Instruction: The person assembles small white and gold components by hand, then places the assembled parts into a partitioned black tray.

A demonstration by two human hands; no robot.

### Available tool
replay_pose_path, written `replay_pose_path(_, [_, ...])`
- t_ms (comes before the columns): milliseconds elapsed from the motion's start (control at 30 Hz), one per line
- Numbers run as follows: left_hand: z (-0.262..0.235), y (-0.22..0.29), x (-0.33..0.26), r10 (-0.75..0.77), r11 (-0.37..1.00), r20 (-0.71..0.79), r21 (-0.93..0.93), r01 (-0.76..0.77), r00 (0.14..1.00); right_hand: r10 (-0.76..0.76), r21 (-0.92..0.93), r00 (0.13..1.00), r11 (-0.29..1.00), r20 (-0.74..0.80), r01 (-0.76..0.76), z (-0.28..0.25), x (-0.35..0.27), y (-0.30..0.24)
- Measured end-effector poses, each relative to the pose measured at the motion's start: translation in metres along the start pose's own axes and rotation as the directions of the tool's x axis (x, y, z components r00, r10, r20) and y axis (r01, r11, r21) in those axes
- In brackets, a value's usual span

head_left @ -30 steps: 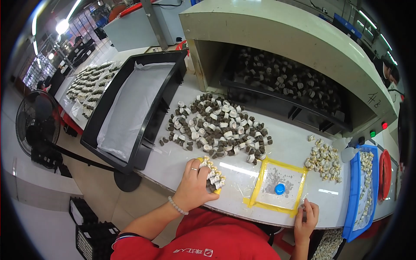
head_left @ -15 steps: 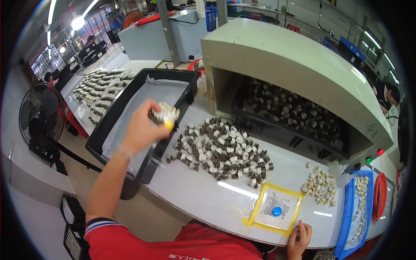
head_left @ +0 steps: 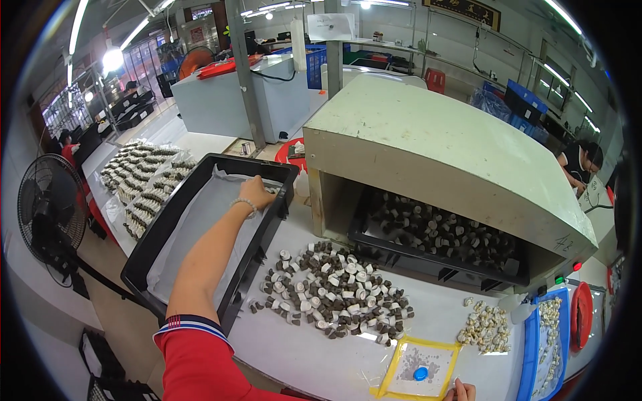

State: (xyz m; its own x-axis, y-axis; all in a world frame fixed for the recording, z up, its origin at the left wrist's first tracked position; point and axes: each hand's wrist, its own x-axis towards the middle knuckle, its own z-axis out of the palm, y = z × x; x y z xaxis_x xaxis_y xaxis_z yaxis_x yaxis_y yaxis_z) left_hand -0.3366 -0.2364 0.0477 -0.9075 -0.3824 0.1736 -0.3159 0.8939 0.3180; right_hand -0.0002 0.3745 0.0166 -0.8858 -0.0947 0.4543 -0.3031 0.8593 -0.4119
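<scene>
My left hand (head_left: 257,194) reaches into the far right corner of a black tray (head_left: 144,250) lined with a pale sheet (head_left: 190,230). Its fingers are closed on a cluster of small white-and-dark pieces, now mostly hidden behind the hand. At the lower edge my right hand (head_left: 461,391) shows only in part, fingers curled; what they hold, if anything, I cannot make out. It rests beside a square framed with yellow tape (head_left: 394,357), where a blue cap (head_left: 420,373) lies. A loose heap of white-and-dark cap-like pieces (head_left: 334,291) spreads between the tray and the square.
A cream arched housing (head_left: 441,140) holds another black tray (head_left: 401,250) of dark-and-white pieces. Small shiny, pale-gold pieces (head_left: 485,327) lie near a blue tray (head_left: 531,347). Rows of pieces (head_left: 144,177) cover the left table. A fan (head_left: 50,214) stands left; a person (head_left: 578,164) works far right.
My left hand has moved from above the tray down into its far corner with the cluster of pieces. The view has tilted up, so less of my right hand shows.
</scene>
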Motion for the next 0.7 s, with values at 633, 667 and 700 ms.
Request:
replay_pose_path(633, [-0.002,0.022,0.003,0.056,0.989,0.203,-0.148,-0.026,0.978,0.011,-0.043,1.0,0.999,0.023,-0.01,0.0,0.003,-0.004])
replay_pose_path(667, [-0.003,0.021,0.002,0.052,0.989,0.199,-0.147,-0.023,0.979,0.018,-0.042,1.0,0.999,0.024,-0.017,0.0,0.004,-0.004])
replay_pose_path(700, [-0.003,0.02,0.002,0.041,0.981,0.209,-0.195,0.0,0.977,0.014,-0.04,1.0,0.999,0.024,-0.013,0.0,0.004,-0.005])
